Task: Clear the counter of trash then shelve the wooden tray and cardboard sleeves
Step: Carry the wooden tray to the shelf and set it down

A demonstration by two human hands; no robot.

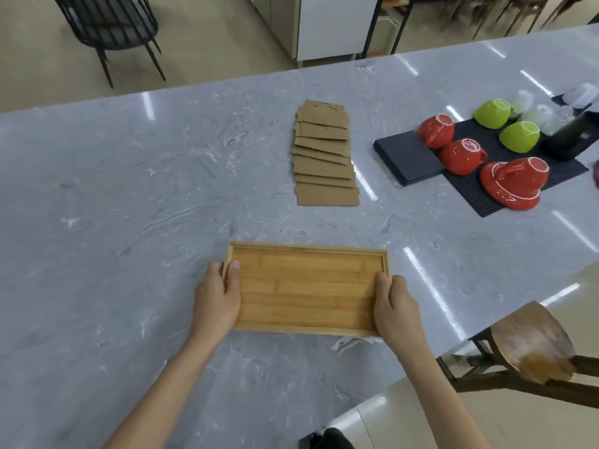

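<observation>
A rectangular wooden tray (306,288) with a raised rim lies empty near the front of the grey marble counter (129,189). My left hand (217,294) grips its left end, thumb over the rim. My right hand (396,304) grips its right end the same way. Whether the tray rests on the counter or is lifted slightly I cannot tell. Farther back, in the middle of the counter, several flat brown cardboard sleeves (325,158) lie fanned in an overlapping row. No trash shows on the counter.
At the right, red cups (462,157) and green cups (518,136) sit upside down on a black ribbed mat (505,153) beside a dark slab (408,157). A wooden stool (534,345) stands at the right counter edge. A black chair (110,24) stands beyond the counter.
</observation>
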